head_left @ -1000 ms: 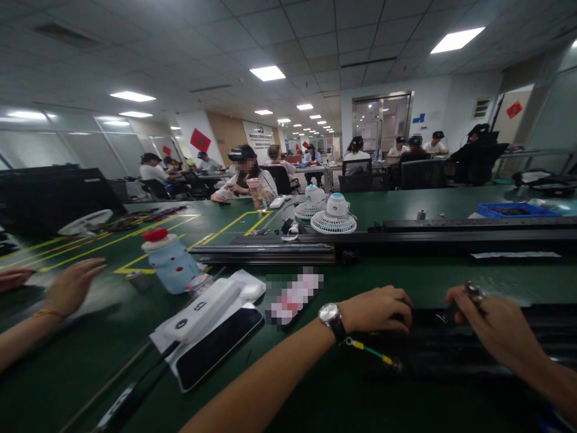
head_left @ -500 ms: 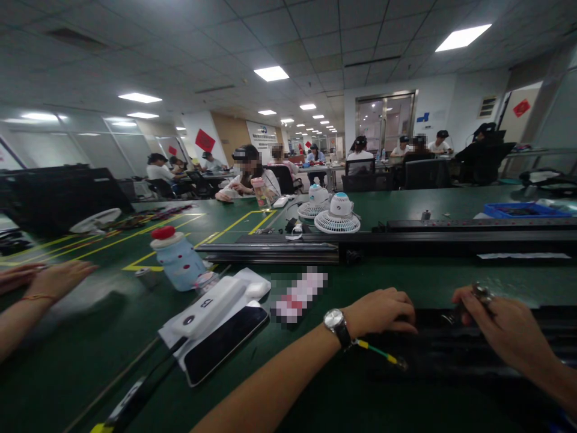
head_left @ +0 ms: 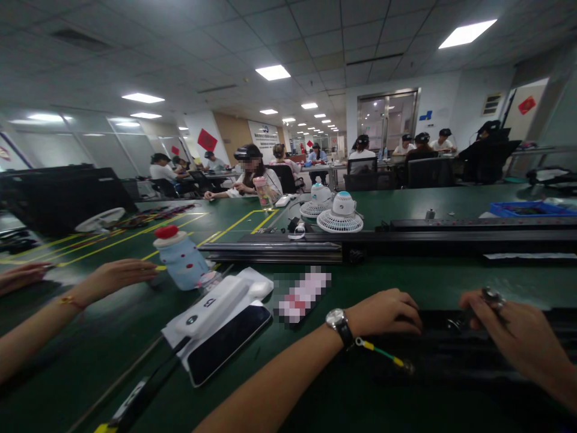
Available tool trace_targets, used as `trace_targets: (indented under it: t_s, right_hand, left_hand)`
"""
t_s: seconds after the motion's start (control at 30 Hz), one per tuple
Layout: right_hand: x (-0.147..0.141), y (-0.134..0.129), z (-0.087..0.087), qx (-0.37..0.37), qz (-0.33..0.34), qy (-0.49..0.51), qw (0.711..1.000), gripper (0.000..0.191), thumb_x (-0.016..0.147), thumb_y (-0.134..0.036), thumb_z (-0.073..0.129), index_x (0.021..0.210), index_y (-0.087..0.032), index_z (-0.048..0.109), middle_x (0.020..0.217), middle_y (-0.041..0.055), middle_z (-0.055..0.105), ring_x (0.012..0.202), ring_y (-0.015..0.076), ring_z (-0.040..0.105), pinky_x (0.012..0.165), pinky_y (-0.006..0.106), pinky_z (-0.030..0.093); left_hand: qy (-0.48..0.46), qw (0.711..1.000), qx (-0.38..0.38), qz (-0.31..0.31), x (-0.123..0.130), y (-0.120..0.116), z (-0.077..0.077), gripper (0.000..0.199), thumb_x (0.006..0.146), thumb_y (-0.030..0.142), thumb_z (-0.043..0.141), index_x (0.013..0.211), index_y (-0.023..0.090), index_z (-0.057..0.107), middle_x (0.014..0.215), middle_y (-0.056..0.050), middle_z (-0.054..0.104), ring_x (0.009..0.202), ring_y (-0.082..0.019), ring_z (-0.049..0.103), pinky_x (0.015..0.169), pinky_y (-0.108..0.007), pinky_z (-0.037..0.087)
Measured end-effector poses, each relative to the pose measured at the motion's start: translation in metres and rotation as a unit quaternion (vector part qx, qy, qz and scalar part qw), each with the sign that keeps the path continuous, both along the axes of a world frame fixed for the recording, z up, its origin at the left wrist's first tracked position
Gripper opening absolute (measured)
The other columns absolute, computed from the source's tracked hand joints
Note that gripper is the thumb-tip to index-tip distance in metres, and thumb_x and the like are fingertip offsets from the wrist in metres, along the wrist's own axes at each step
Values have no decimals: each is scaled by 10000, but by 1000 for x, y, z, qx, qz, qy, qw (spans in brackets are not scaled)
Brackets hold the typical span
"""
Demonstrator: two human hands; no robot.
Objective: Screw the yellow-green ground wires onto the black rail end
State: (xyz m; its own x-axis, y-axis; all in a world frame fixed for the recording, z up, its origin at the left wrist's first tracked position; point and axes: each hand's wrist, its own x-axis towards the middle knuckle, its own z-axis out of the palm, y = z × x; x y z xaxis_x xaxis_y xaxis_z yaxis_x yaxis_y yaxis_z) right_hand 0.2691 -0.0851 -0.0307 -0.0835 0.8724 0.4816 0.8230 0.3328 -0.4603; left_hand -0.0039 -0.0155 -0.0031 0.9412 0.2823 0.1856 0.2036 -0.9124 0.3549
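Observation:
A dark metal bar lies in front of me at the right. My left hand, with a watch on its wrist, curls its fingers over the bar's near left end. A short green-and-yellow wire with a ring terminal sticks out below that wrist. On the right, my right hand is closed round a shiny silver metal tool held above the bar. Its exact kind is hidden by the fingers. A small shiny metal part shows just left of that hand.
A co-worker's hand reaches in from the left beside a blue bottle. A phone and white device lie mid-table. Beyond are long metal profiles, white fans and a blue tray.
The co-worker's hand has moved right toward the blue bottle, covering the spot where a grey cylinder stood. My view has shifted slightly; my hands keep nearly the same pose.

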Motion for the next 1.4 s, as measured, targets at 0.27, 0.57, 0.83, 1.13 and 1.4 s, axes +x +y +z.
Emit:
trace_targets:
  t_s: [0.27,0.57,0.83,1.13,1.4]
  right_hand:
    - [-1,-2,-1,-5,8,-3,1000,479,976,-549,342,914,-237,700,666,14,705,628,217,697,624,325,524]
    - [-19,-23,32,-17,28,60,998,425,995,-466,375,849,-230,697,729,22,740,709,207,723,660,292,532]
    - [-51,-40,48,-121,168,59,977,264,980,-415,480,947,-246,680,781,-13,739,724,163,714,690,250,537]
    - [-61,-45,41,-79,184,8,980,190,960,-369,537,940,-261,692,806,-18,737,724,156,710,685,261,553]
    - [-60,-46,31,-59,197,-9,979,217,960,-411,550,932,-245,687,828,16,727,720,169,693,654,278,548]
  left_hand:
    - [-21,1000,-19,8,-6,1,-7,171,931,290,612,1070,275,711,1215,-51,608,1107,-177,574,955,-293,420]
    - [-37,997,-61,26,1,2,-6,170,914,259,641,1056,273,734,1230,-56,607,1113,-184,559,995,-315,393]
    - [-41,998,-34,14,6,8,-10,161,933,280,614,1048,257,724,1219,-53,592,1102,-178,540,971,-308,383]
    - [-69,996,-51,5,8,6,-11,200,913,249,646,1109,221,676,1146,-60,642,1105,-180,560,979,-325,380]
    - [-81,994,-65,12,7,6,-13,127,895,258,667,1010,208,690,1135,-58,645,1086,-184,570,967,-328,387]
